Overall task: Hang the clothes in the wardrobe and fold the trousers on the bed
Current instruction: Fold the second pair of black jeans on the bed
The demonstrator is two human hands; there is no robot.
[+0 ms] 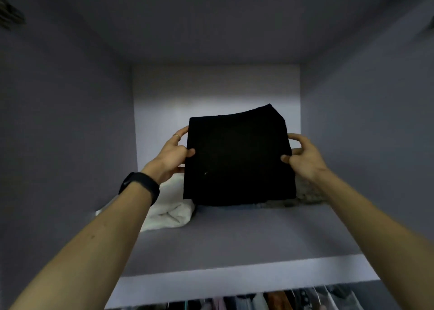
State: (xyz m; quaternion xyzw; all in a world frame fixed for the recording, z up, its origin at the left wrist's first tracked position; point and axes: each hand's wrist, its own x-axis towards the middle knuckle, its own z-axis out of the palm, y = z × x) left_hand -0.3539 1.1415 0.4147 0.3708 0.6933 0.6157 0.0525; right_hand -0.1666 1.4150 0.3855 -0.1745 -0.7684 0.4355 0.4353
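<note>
While a folded black fabric garment (pixel 238 159) is held upright inside the grey wardrobe compartment (pixel 164 93), it is gripped at both side edges. The left edge is pinched by the left hand (pixel 172 155), with the thumb laid on the front face and the fingers (pixel 182 131) curled round behind the fabric. The right edge is pinched in the same way by the right hand (pixel 303 155), its thumb pressed on the front and its fingers (pixel 294 137) bent round the edge. The garment is kept over the grey wardrobe shelf (pixel 234 244), towards the back; whether its lower edge touches the shelf cannot be told.

A crumpled white cloth (pixel 172 212) is seen lying on the shelf just below the left wrist, partly hidden behind the garment. A mottled grey folded cloth (pixel 307 195) is seen low at the garment's right, under the right wrist. A black wristband (pixel 138 186) is worn on the left wrist and a thin ring (pixel 176 135) on one left finger. Below the shelf's pale front edge, a row of hanging clothes (pixel 270 301) is visible.
</note>
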